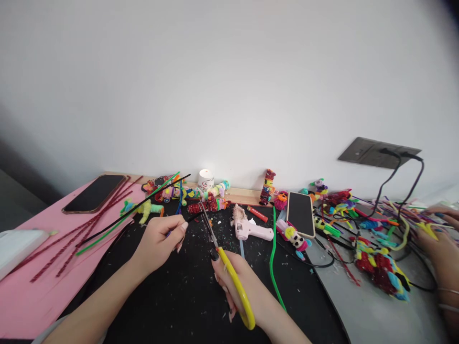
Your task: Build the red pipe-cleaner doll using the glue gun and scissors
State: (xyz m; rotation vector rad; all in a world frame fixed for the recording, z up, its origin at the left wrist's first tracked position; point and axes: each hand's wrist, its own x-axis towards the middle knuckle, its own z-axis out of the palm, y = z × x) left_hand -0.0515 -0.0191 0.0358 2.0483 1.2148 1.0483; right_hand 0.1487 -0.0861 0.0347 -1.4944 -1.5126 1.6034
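Observation:
My right hand (238, 282) is closed round the yellow handles of a pair of scissors (229, 272), whose blades point up and away toward a black pipe cleaner (195, 217). My left hand (161, 239) pinches that black pipe cleaner, with thumb and fingers pressed together just left of the blades. Both hands hover over a black mat (172, 296) strewn with small clippings.
A pink glue gun (251, 229), a green pipe cleaner (273, 258), two phones (300, 213) (95, 192), a lit candle (205, 179) and several pipe-cleaner figures lie along the wall. Loose red stems rest on pink paper (28, 296) at left. Another person's hands (442, 243) work at right among cables.

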